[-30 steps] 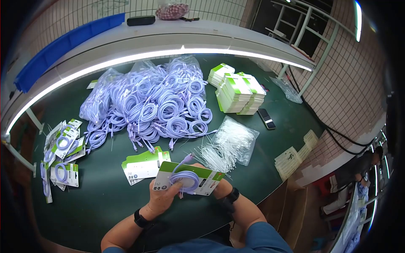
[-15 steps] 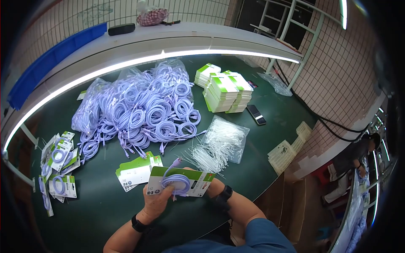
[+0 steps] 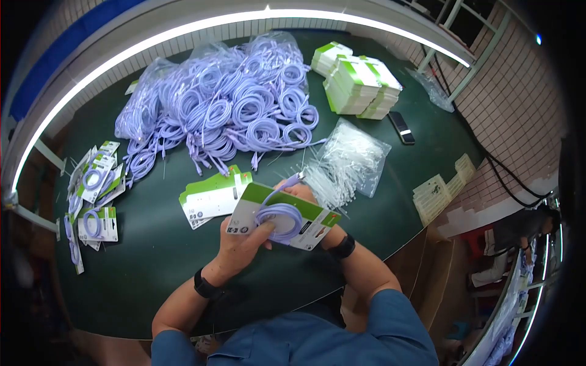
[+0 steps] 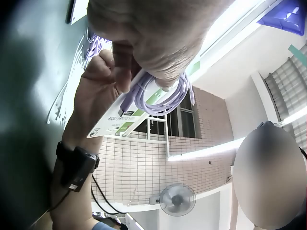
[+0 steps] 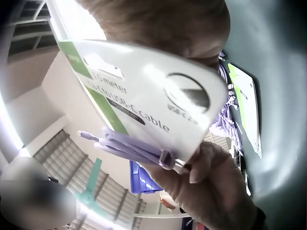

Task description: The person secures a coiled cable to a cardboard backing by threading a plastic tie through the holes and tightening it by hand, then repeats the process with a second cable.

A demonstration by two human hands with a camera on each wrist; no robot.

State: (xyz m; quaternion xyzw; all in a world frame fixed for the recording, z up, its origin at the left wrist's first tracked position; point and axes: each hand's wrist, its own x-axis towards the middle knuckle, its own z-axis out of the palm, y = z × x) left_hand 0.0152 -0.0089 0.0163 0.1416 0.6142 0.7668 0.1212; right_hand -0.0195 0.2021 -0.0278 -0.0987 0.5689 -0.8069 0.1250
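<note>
A green-and-white card (image 3: 244,215) is held up over the near side of the table, with a coiled lilac cable (image 3: 295,215) on its face. My left hand (image 3: 239,247) grips the card's left part, thumb on the coil. Behind the card is my right hand (image 3: 303,191), its fingers showing above the top edge by the cable's plug (image 3: 295,179). In the left wrist view, the right fingers (image 4: 103,72) curl at the card (image 4: 106,122). The right wrist view shows the left hand (image 5: 216,182) pinching at the card's lower edge, near a white tie through the coil (image 5: 129,146).
Bagged lilac cables (image 3: 213,113) cover the table's back. Flat cards (image 3: 210,201) lie ahead of the hands, white ties (image 3: 348,161) to their right. Carded cables (image 3: 94,183) are piled left; card stacks (image 3: 357,82) and a phone (image 3: 401,128) sit back right. A person (image 3: 519,238) is far right.
The head view has tilted downward. The card slants more, and the right hand's fingers now show above its top edge. The left hand keeps its grip.
</note>
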